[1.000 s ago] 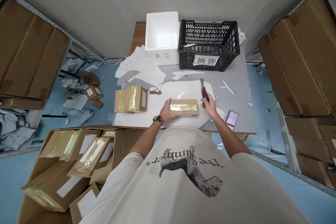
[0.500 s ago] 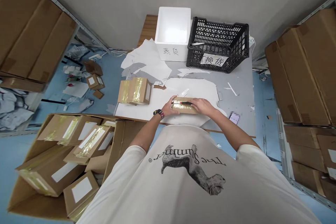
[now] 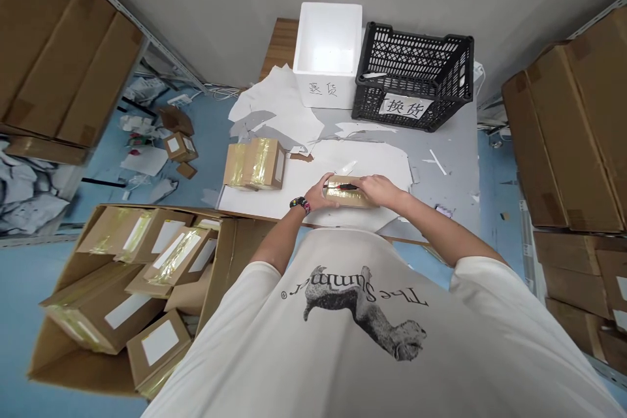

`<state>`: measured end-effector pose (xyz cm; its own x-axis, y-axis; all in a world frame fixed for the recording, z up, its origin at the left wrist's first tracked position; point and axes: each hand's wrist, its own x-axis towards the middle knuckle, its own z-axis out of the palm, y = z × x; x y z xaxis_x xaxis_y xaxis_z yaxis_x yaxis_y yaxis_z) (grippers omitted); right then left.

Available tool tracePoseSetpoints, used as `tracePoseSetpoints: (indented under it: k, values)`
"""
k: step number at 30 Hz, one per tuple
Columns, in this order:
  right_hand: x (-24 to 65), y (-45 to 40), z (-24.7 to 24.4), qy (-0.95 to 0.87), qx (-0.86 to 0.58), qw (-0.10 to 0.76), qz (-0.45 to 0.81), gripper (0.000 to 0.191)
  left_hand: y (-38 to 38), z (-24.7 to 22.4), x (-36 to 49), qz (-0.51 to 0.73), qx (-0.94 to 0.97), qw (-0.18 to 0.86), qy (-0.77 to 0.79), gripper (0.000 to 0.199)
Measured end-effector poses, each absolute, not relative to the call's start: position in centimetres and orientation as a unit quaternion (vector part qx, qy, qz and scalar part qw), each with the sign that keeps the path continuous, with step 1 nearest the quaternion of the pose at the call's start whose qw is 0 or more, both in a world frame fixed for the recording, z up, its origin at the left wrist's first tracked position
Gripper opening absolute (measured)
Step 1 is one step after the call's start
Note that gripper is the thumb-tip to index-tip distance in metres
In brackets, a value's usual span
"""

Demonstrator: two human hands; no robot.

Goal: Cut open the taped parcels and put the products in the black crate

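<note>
A small cardboard box (image 3: 353, 200) with shiny yellow tape along its top lies on white sheeting near the table's front edge. My left hand (image 3: 319, 194) grips the box's left end, thumb and fingers on opposite sides. In my right hand (image 3: 381, 191) is a slim red and black utility knife (image 3: 345, 187), its tip pointing left along the taped top. The knife's rear end is hidden under my fingers. Two taped cardboard boxes (image 3: 264, 163) stand together to the left of my hands.
A white foam bin (image 3: 327, 88) and a black plastic crate (image 3: 367, 95) stand at the table's back. Paper scraps and a phone (image 3: 444, 210) lie to the right. A large carton (image 3: 235, 241) of taped boxes sits at lower left; shelves of cartons (image 3: 558, 144) flank the right.
The camera view has shifted slightly. My right hand and the knife have moved a little along the box top, and my right forearm now covers more of the phone. My left hand keeps its hold.
</note>
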<state>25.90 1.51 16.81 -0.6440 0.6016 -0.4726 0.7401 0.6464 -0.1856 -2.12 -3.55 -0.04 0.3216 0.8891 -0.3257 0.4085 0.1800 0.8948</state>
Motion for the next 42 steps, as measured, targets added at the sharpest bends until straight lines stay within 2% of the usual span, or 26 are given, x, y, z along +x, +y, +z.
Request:
tracePoseSetpoints:
  k: [5,12,23,37,42]
  values:
    - [29.5,1.5,16.9,0.874,0.383,0.259,-0.151,0.044,-3.5,0.5,-2.2,0.194,0.609,0.532,0.555,0.138]
    - [35.1,-0.4,18.6,0.847,0.42,0.297,-0.133,0.056,-3.6,1.5,-2.1,0.159,0.628,0.495,0.579,0.135]
    - [38.9,-1.7,20.6,0.832,0.436,0.325,-0.112,0.059,-3.5,2.8,-1.9,0.132,0.638,0.479,0.589,0.131]
    - [39.0,-2.4,20.6,0.818,0.475,0.302,-0.121,0.056,-3.4,2.0,-2.0,0.142,0.66,0.46,0.576,0.129]
    - [40.9,-3.8,20.9,0.783,0.504,0.348,-0.108,0.044,-3.1,1.8,-2.3,0.175,0.672,0.441,0.568,0.128]
